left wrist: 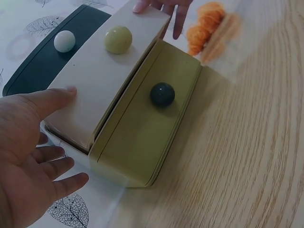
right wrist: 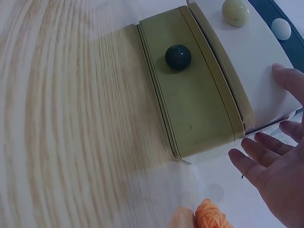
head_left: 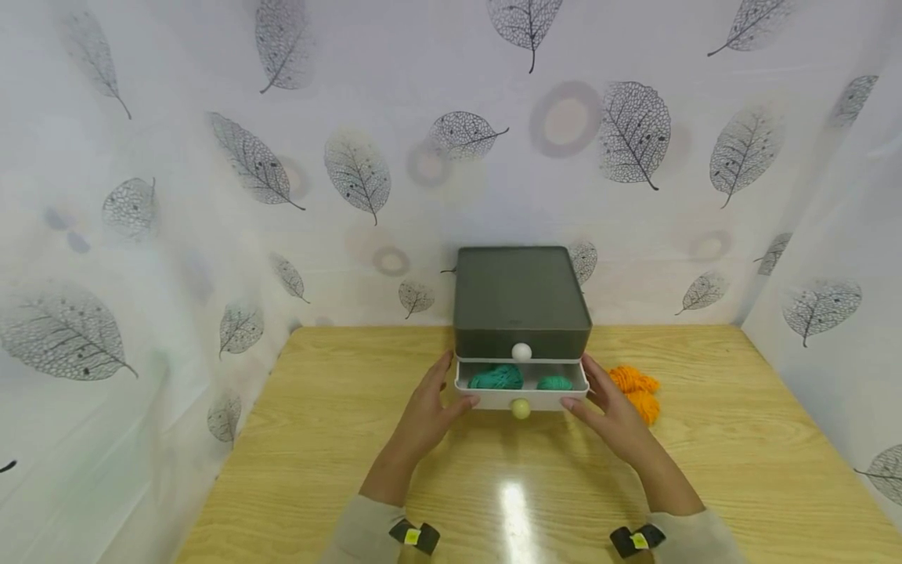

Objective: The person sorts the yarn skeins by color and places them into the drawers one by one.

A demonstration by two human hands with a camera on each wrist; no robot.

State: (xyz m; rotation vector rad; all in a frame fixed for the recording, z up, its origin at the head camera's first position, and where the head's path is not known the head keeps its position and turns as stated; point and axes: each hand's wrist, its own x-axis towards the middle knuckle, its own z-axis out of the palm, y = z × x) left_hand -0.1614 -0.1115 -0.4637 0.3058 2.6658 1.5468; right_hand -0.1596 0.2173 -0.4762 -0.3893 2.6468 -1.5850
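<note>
A white drawer with a yellow-green knob stands partly pulled out of a small stacked drawer cabinet. Two green yarn skeins lie inside it, apart from each other. My left hand is at the drawer's left end, its thumb touching the white front and its other fingers spread along the side. At the right end, the thumb of my right hand touches the front, with the remaining fingers stretched out beside the cabinet.
Orange yarn lies on the wooden table, right of the cabinet. Below the white drawer is an olive drawer with a dark knob; above it, a dark green one with a white knob. A leaf-patterned curtain hangs behind.
</note>
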